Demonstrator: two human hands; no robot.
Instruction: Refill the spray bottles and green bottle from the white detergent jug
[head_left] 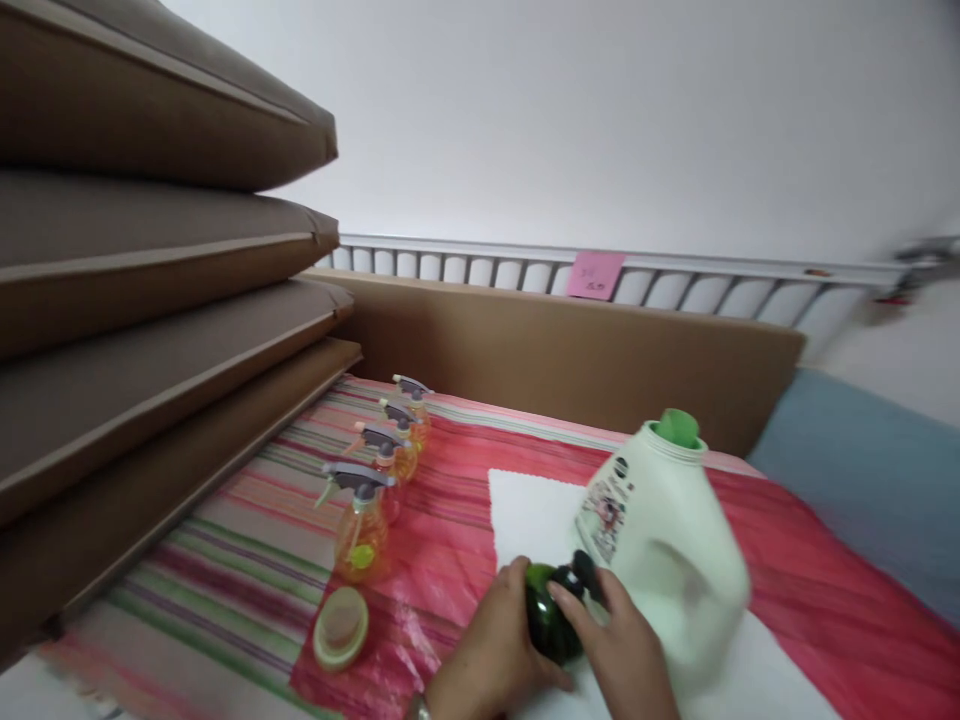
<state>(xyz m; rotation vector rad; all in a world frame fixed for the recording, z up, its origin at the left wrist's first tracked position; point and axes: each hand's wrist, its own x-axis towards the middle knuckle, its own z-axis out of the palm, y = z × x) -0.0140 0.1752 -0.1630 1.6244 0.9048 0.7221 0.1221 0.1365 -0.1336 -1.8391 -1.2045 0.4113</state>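
Observation:
My left hand is wrapped round the body of a small glossy dark green bottle. On the bottle's black top the fingers of my right hand are closed; blur hides whether it is a cap or a pump. Just beyond my right hand stands a large pale green jug with a handle and a printed label. Its mouth shows a bright green spout and no lid. A round pale green cap lies on the cloth left of my hands.
Several clear spray bottles with grey triggers stand in a row at left. White paper lies over a red cloth on a striped cover. Stacked brown cushions rise at far left. A pink note hangs on the back rail.

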